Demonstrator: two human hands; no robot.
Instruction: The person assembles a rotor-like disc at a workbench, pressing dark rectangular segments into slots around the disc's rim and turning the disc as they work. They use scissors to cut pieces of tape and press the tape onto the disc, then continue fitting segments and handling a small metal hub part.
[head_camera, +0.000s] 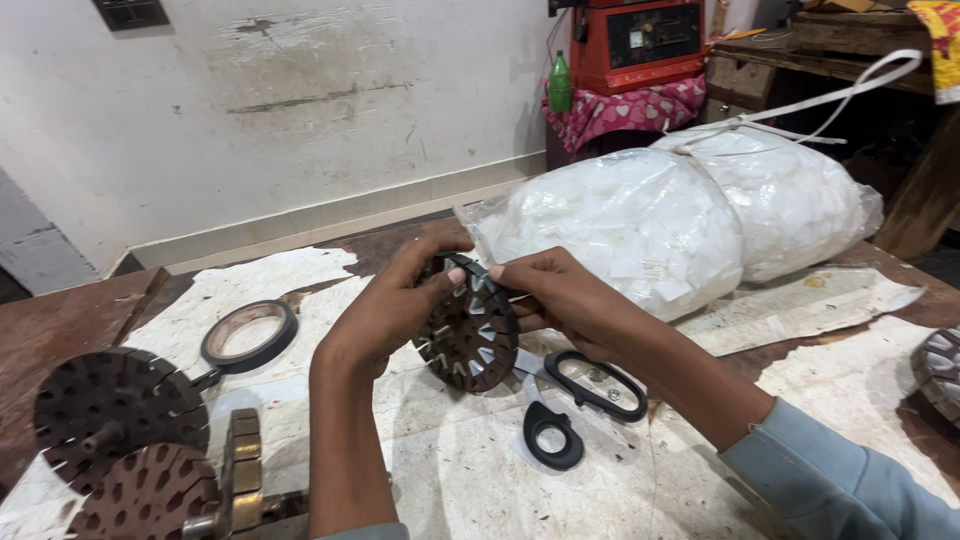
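Left hand (385, 305) grips the slotted stator core (470, 330) by its rim, held upright above the scissors (595, 385); right hand (555, 290) pinches its top edge. Looks heavy, rigid steel, best held at the rim.

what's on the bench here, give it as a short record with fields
left hand: left hand grips a slotted metal disc, held on edge
right hand: right hand pinches the disc's top rim
white slips: sit in several disc slots
below disc: black scissors on the papered table
left side: two more slotted discs, a tape ring
behind: two clear bags of white scraps
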